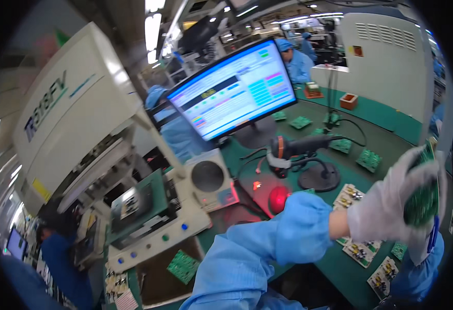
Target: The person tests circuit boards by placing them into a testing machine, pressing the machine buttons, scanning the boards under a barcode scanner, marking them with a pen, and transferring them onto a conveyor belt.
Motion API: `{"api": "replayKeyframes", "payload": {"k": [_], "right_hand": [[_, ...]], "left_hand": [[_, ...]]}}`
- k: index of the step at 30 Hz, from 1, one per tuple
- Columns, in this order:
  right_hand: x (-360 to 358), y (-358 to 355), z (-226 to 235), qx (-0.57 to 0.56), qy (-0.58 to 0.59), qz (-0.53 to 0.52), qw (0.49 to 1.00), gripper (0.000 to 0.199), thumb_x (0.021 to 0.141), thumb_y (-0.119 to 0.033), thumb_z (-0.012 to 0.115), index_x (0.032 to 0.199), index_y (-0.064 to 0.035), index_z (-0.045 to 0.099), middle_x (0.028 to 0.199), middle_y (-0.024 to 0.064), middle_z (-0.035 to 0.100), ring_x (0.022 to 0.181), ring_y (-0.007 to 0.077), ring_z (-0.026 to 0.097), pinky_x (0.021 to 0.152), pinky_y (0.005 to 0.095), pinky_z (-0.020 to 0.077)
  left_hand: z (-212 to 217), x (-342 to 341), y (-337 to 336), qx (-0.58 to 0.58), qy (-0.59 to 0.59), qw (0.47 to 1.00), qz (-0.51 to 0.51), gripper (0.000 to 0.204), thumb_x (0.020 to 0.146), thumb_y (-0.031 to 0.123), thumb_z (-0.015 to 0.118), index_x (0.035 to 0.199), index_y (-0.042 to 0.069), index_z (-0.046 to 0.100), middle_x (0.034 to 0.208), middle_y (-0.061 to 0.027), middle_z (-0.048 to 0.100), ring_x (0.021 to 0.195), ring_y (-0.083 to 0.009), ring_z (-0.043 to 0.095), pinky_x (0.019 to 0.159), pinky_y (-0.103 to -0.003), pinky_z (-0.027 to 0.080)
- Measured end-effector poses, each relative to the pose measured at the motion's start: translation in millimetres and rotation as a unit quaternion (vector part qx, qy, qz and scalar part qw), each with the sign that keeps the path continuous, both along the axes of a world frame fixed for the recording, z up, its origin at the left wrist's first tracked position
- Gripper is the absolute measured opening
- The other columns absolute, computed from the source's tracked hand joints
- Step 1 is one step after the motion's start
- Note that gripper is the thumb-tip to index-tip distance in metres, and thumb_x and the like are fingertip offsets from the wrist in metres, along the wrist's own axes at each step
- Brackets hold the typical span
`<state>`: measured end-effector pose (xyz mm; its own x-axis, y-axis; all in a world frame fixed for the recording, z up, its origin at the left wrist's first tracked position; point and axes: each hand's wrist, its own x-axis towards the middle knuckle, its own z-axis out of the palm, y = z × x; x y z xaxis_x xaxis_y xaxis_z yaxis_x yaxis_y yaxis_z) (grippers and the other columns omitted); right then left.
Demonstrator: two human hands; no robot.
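Observation:
At the far right I hold up a green circuit board (424, 199), tilted nearly on edge. My left hand (379, 209), in a white glove, reaches across from the lower middle, its fingers closed on the board's near side. Partly hidden behind the board is my right hand (419, 252), also gloved, closed around its lower and far edge. A blue pen (433, 235) sticks up at the right hand, apparently held along with the board. Below my hands, white panels with small components (361, 252) lie on the green mat.
A barcode scanner (288, 148) stands on a round base (319, 176) beside a monitor (236, 88). Loose green boards (369, 160) lie behind. Leftward is a large white machine (76, 88) with a fixture (141, 204); another green board (183, 266) rests in its front tray. Co-workers (300, 64) sit beyond.

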<state>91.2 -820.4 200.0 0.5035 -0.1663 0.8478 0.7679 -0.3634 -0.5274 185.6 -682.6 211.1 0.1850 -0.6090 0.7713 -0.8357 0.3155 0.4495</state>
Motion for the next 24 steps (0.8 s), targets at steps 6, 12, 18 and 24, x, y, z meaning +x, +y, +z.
{"api": "replayKeyframes", "payload": {"k": [6, 12, 18, 24], "right_hand": [[60, 93, -2, 0.047, 0.044, 0.274, 0.960, 0.064, 0.098, -0.044, 0.049, 0.144, -0.0015, 0.037, 0.145, 0.0217, 0.040, 0.125, 0.0288, 0.049, 0.107, 0.0382, 0.0383], [98, 181, -10, 0.104, 0.129, 0.487, 0.857, 0.076, 0.094, -0.050, 0.054, 0.150, -0.0051, 0.029, 0.150, 0.0188, 0.037, 0.128, 0.0278, 0.047, 0.110, 0.0375, 0.0336], [110, 241, -19, 0.095, 0.232, 0.470, 0.847, 0.102, 0.084, -0.061, 0.064, 0.154, -0.0025, 0.017, 0.153, 0.0190, 0.033, 0.128, 0.0303, 0.049, 0.111, 0.0414, 0.0364], [82, 258, -28, -0.008, 0.273, 0.373, 0.886, 0.116, 0.069, -0.076, 0.068, 0.149, -0.0010, 0.032, 0.134, 0.0173, 0.051, 0.112, 0.0285, 0.060, 0.099, 0.0393, 0.0471]], "left_hand": [[20, -24, 98, -0.061, -0.140, 0.979, 0.136, 0.099, 0.048, 0.045, 0.083, 0.133, 0.011, 0.045, 0.146, -0.0378, 0.024, 0.136, -0.0540, 0.027, 0.114, -0.062, 0.018], [55, -51, 230, 0.120, -0.225, 0.892, 0.373, 0.093, 0.052, 0.061, 0.078, 0.129, 0.013, 0.055, 0.144, -0.0371, 0.030, 0.138, -0.0536, 0.023, 0.104, -0.077, 0.011], [19, -58, 471, 0.365, -0.079, 0.658, 0.653, 0.074, 0.071, 0.057, 0.074, 0.126, 0.008, 0.061, 0.131, -0.0156, 0.058, 0.128, -0.0408, 0.047, 0.111, -0.057, 0.030], [-92, 29, 699, 0.325, 0.011, 0.549, 0.770, 0.056, 0.084, 0.051, 0.061, 0.120, 0.009, 0.065, 0.132, -0.0153, 0.056, 0.127, -0.0392, 0.046, 0.107, -0.046, 0.038]]}}
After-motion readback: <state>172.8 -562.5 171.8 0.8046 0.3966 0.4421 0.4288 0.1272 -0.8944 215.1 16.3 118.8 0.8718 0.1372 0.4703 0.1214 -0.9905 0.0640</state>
